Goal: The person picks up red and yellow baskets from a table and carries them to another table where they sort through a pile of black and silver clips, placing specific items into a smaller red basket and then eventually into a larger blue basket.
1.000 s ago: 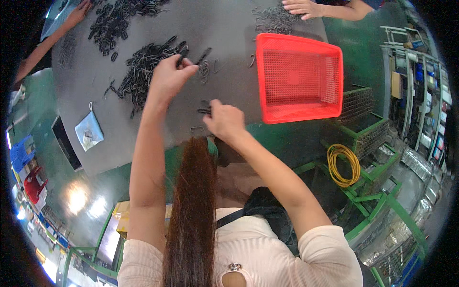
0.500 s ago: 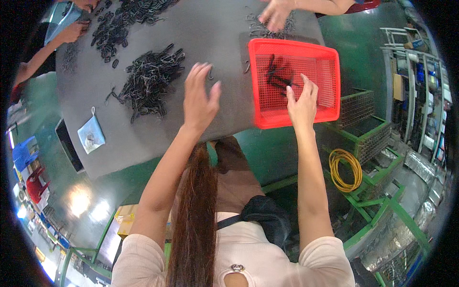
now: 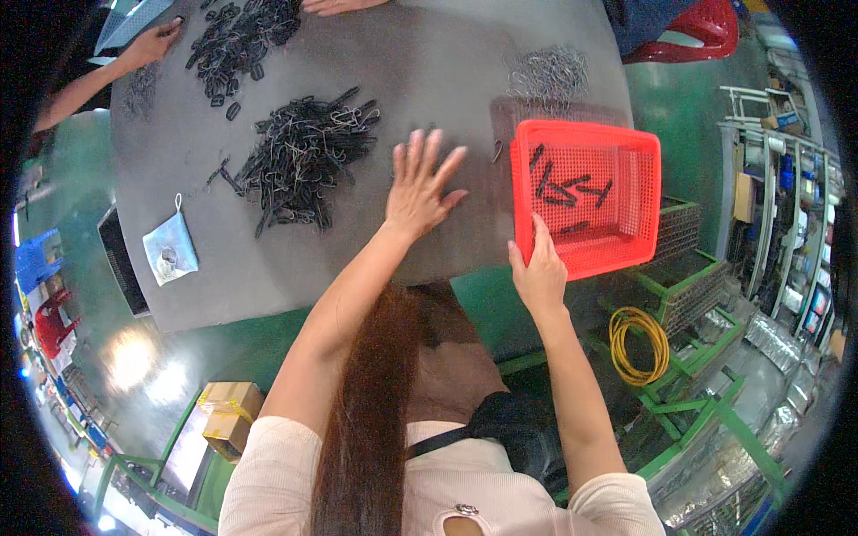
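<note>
My right hand (image 3: 540, 272) is at the near left corner of a red plastic mesh basket (image 3: 585, 261), thumb outside and fingers over the rim, closed on it. Several slim black pieces (image 3: 561, 192) lie scattered on the basket's floor. To the left, my left hand (image 3: 418, 192) is palm down over the grey table (image 3: 429, 54), fingers spread, with nothing seen in it. Left of that hand is a heap of black pieces with metal wire hooks (image 3: 308, 161). One loose wire hook (image 3: 498, 150) lies between my left hand and the basket.
Bare wire hooks (image 3: 550, 76) are piled beyond the basket. More black pieces (image 3: 241, 49) lie at the far left, near another person's hand (image 3: 154, 43); a hand also rests at the far edge. A blue pouch (image 3: 170, 250) lies near left. Green-framed wire crates (image 3: 684, 277) stand right.
My right hand has moved from over the basket's inside to its near left corner. My left hand's fingers have spread. Another person's hand has left the bare hooks. The view has shifted slightly.
</note>
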Demonstrator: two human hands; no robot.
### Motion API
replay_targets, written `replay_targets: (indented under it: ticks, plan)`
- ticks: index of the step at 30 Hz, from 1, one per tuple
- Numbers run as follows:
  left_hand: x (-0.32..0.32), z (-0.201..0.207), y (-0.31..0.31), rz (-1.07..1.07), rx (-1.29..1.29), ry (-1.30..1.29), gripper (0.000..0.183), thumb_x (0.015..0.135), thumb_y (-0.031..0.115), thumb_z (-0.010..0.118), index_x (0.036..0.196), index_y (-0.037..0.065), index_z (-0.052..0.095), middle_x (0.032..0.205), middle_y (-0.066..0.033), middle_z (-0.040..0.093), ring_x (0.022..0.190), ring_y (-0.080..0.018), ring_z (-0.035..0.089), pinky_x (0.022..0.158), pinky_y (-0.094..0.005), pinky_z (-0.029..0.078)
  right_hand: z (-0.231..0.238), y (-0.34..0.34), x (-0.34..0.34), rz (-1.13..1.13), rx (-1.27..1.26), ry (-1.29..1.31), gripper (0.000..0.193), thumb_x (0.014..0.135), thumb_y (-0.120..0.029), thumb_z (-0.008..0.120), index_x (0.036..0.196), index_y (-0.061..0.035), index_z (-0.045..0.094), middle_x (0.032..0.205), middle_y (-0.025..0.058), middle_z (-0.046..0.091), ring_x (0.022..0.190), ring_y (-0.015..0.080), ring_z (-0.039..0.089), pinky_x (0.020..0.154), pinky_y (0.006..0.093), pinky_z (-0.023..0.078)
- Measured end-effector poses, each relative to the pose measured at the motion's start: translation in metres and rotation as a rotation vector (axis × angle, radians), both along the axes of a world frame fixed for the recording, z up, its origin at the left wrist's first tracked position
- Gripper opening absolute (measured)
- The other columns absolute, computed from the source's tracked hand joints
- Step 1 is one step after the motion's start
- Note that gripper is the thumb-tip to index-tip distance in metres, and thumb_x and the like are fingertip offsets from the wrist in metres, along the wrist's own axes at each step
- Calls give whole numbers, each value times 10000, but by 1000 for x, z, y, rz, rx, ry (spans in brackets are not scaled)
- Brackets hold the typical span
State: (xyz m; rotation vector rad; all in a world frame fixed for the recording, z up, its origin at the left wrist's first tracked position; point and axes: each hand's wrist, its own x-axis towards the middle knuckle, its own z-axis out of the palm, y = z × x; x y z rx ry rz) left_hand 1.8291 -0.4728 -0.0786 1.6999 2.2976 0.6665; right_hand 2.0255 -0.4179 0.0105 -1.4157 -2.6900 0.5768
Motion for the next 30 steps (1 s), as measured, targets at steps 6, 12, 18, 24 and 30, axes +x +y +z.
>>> replay_targets:
  ticks: [6, 12, 18, 24, 30]
  plan:
    - [-6, -3, 49, -174, 2, 235, 465, 832, 413, 414, 1268, 263, 358, 1359, 40, 246, 1291, -201, 134, 1013, -521, 89, 6, -9, -15, -53, -21, -7, 529, 756, -231, 588, 1206, -50, 376, 1090, 152, 496, 939, 338, 512, 750, 403, 429]
    - [-42, -5, -23, -47, -107, 251, 454, 848, 316, 422, 1278, 194, 345, 1333, 3, 306, 1277, -209, 178, 1002, -535, 93, 20, -16, -46, 177, 312, 196, 444, 751, -155, 577, 1163, -68, 433, 1117, 117, 456, 1073, 314, 414, 916, 421, 300]
    - [-41, 9, -103, -40, -231, 219, 512, 837, 343, 426, 1305, 179, 299, 1370, -18, 245, 1293, -223, 137, 994, -563, 40, -17, -12, -153, 432, -21, 380, 488, 700, -88, 606, 1156, -95, 432, 1168, 158, 408, 1115, 336, 374, 919, 418, 318]
    - [-28, 7, -139, -89, -234, 166, 526, 791, 385, 485, 1281, 254, 345, 1386, -45, 208, 1296, -271, 118, 943, -635, 12, -51, 10, -264, 602, -24, 156, 743, 571, -221, 747, 1219, -198, 384, 1253, 173, 345, 1219, 349, 257, 955, 509, 255]
    - [-105, 10, -150, 474, -282, 307, 509, 796, 268, 507, 1279, 238, 349, 1382, -51, 207, 1294, -303, 92, 937, -624, -58, -66, -26, -261, 811, -53, 230, 437, 658, -150, 650, 1071, -195, 514, 1130, 70, 478, 1106, 276, 399, 851, 434, 370]
